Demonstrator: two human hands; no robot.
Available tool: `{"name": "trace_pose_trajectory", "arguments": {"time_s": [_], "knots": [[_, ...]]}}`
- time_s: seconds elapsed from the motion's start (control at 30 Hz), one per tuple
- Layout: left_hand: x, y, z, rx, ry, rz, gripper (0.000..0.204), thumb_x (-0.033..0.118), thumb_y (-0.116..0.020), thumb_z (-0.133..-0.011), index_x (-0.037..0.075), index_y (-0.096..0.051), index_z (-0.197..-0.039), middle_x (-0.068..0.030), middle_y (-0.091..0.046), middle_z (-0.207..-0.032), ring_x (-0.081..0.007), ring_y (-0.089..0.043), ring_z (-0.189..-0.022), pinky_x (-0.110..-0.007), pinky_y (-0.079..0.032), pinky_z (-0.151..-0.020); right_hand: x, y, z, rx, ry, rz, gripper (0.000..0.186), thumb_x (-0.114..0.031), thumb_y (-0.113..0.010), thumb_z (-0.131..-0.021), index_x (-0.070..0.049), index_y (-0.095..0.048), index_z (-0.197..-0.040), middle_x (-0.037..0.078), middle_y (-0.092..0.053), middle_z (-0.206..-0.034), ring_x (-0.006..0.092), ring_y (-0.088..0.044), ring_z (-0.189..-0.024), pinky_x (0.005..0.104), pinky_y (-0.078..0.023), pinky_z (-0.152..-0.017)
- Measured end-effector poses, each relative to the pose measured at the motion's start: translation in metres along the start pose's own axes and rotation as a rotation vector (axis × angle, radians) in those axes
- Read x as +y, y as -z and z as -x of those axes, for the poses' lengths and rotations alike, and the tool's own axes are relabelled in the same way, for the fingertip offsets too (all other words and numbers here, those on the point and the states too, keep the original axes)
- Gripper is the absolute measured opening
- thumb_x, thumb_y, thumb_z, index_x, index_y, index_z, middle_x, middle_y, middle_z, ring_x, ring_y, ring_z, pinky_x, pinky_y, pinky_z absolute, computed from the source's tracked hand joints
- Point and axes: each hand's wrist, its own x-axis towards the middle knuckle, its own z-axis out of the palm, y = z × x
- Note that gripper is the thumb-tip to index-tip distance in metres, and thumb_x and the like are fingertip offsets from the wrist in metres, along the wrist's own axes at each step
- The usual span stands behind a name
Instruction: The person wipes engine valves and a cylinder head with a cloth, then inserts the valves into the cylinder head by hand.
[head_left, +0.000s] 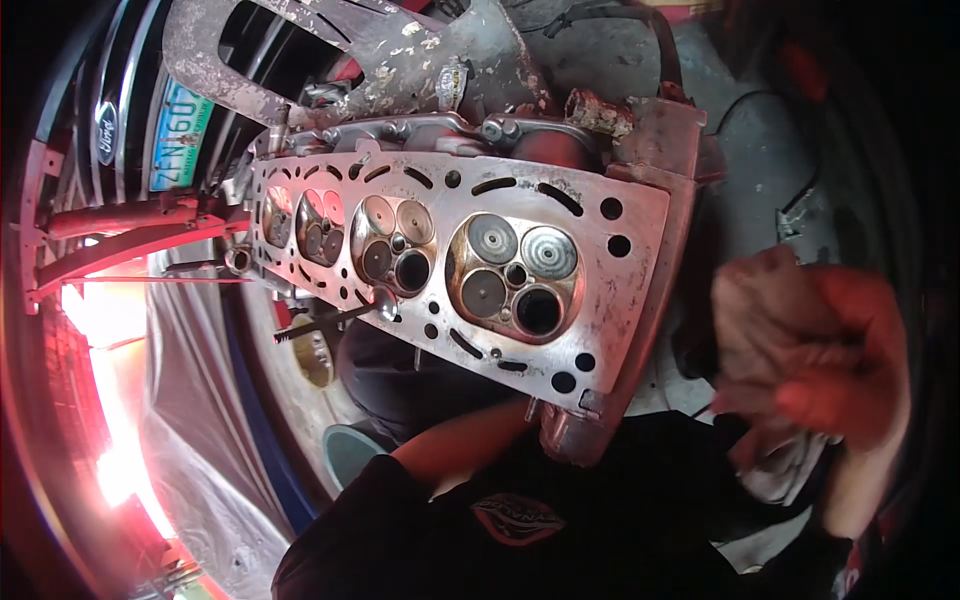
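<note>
An engine cylinder head [625,300] stands tilted in front of me, its flat machined face toward me. Round valve faces sit in its combustion chambers, and dark open ports show in the two nearest chambers. By its lower edge is an engine valve [385,303], its shiny disc at the face and its dark stem pointing left; what supports it I cannot make out. My right hand [865,350] is closed around a crumpled brownish rag [760,340], off to the right of the cylinder head. My left forearm reaches behind the cylinder head's lower edge, which hides my left hand.
A worn, flaking metal bracket [430,60] rises behind the cylinder head. At left are a car's dark grille with a plate [180,140] and a red metal frame [130,240]. A grey plastic sheet [200,450] hangs beside a bright light. A greenish container [350,450] stands below.
</note>
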Motion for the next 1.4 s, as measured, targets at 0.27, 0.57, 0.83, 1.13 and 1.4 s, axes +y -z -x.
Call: {"name": "trace_pose_trajectory", "arguments": {"time_s": [0.27, 0.57, 0.83, 1.13, 1.4], "knots": [[0.002, -0.037, 0.006, 0.019, -0.105, -0.038, 0.026, 0.01, -0.058, -0.084, 0.009, -0.067, -0.108, -0.0165, -0.068, -0.102, -0.0364, -0.064, -0.101, -0.046, -0.05, -0.088, -0.003, -0.082, -0.013, 0.094, 0.248, 0.226, 0.048, -0.006, -0.073, -0.068, 0.003, -0.057, -0.113, 0.006, -0.065, -0.095, 0.0119, -0.063, -0.093, 0.0301, -0.053, -0.083], [-0.001, -0.07, 0.014, 0.012, -0.168, 0.02, 0.027, 0.008, -0.057, -0.082, 0.01, -0.067, -0.107, -0.0171, -0.068, -0.101, -0.0377, -0.064, -0.1, -0.047, -0.051, -0.087, 0.0, -0.099, -0.012, -0.225, 0.343, 0.092, 0.06, -0.017, -0.066, -0.06, 0.008, -0.058, -0.114, 0.013, -0.067, -0.102, 0.0216, -0.065, -0.089, 0.0286, -0.048, -0.085], [0.011, -0.056, 0.025, 0.022, -0.235, -0.046, 0.018, 0.01, -0.059, -0.076, 0.008, -0.068, -0.091, -0.0167, -0.069, -0.091, -0.0337, -0.066, -0.09, -0.046, -0.053, -0.079, -0.002, -0.143, -0.015, -0.092, 0.367, -0.191, 0.048, -0.021, -0.054, -0.078, 0.006, -0.053, -0.118, 0.019, -0.066, -0.101, 0.0306, -0.067, -0.092, 0.0402, -0.055, -0.083], [0.021, -0.047, 0.037, 0.071, -0.282, -0.041, 0.014, 0.011, -0.057, -0.079, 0.006, -0.068, -0.086, -0.0148, -0.069, -0.086, -0.0319, -0.066, -0.089, -0.045, -0.053, -0.077, -0.029, -0.166, -0.056, -0.226, 0.017, -0.07, 0.037, -0.016, -0.052, -0.081, 0.005, -0.06, -0.11, 0.018, -0.068, -0.101, 0.0262, -0.069, -0.086, 0.0362, -0.057, -0.08], [0.021, -0.061, 0.036, 0.115, -0.37, 0.007, 0.016, 0.009, -0.055, -0.079, 0.006, -0.069, -0.087, -0.0135, -0.068, -0.087, -0.0318, -0.066, -0.088, -0.043, -0.054, -0.078, -0.011, -0.163, -0.047, -0.113, 0.166, -0.129, 0.039, -0.015, -0.051, -0.082, 0.004, -0.057, -0.114, 0.017, -0.067, -0.101, 0.0269, -0.067, -0.088, 0.0378, -0.055, -0.085]]}}
